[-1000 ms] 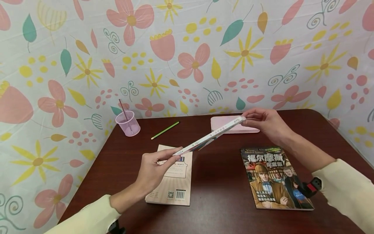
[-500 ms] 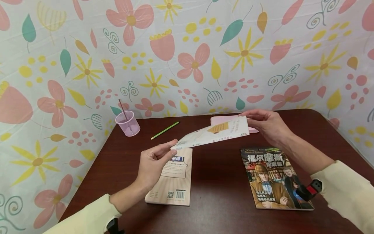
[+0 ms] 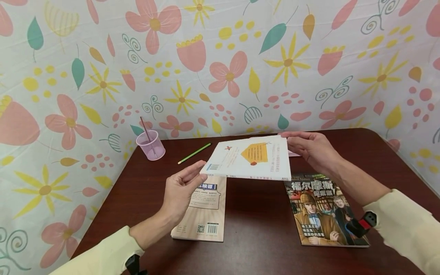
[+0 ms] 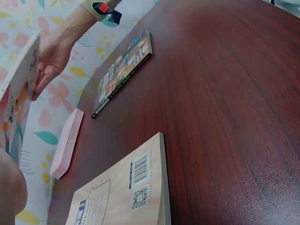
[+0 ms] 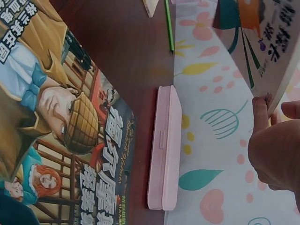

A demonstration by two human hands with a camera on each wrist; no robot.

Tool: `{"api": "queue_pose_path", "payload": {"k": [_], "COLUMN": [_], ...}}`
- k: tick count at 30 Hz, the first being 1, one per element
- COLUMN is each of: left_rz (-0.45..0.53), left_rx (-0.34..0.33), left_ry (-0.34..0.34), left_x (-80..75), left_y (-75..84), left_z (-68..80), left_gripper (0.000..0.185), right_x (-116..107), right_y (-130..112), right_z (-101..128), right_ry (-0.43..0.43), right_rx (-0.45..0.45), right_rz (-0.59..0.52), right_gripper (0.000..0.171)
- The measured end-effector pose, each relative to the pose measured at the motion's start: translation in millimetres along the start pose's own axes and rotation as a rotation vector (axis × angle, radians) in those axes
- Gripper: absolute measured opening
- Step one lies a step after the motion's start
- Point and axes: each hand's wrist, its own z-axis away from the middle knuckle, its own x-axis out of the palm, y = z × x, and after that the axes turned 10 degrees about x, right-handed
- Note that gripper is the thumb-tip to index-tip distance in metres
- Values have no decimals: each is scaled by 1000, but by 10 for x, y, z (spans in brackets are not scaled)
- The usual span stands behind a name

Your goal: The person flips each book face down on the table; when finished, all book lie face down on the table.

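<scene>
A thin white book [image 3: 247,158] with an orange panel and a barcode hangs level above the dark wooden table [image 3: 258,229], back cover up. My left hand [image 3: 183,191] pinches its left corner between the thumb and outstretched fingers. My right hand [image 3: 311,149] grips its right edge, fingers on top and thumb below. In the left wrist view the white book [image 4: 18,93] stands at the far left with the right hand [image 4: 51,51] behind it. The right wrist view shows the book [image 5: 262,42] from below, with fingertips [image 5: 267,140] at its edge.
A tan book [image 3: 206,208] lies under my left hand. A detective-cover book [image 3: 323,208] lies at the right. A pink pencil case [image 5: 164,150] sits at the back, mostly hidden in the head view. A green pencil [image 3: 194,152] and a pink cup [image 3: 151,145] lie back left. Floral cloth surrounds the table.
The white book has turned from edge-on to flat, its back cover now facing up. Both hands stayed at its ends, and the left fingers opened out somewhat.
</scene>
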Motion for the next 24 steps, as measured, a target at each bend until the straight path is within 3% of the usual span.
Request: {"api": "queue_pose_path", "payload": {"k": [3, 16, 24], "left_rz": [0, -64, -89], "left_rx": [-21, -145, -211], "left_ry": [-1, -43, -120], "left_x": [-2, 8, 49], "left_y": [-3, -117, -263], "left_z": [10, 111, 254], "left_gripper": [44, 46, 49], "right_x": [-3, 14, 60], "right_y": [15, 177, 287], "right_z": [0, -118, -189], "right_ry": [2, 121, 182], "right_rx": [6, 45, 66], "right_rz": [-9, 252, 415], "right_gripper": [22, 52, 49]}}
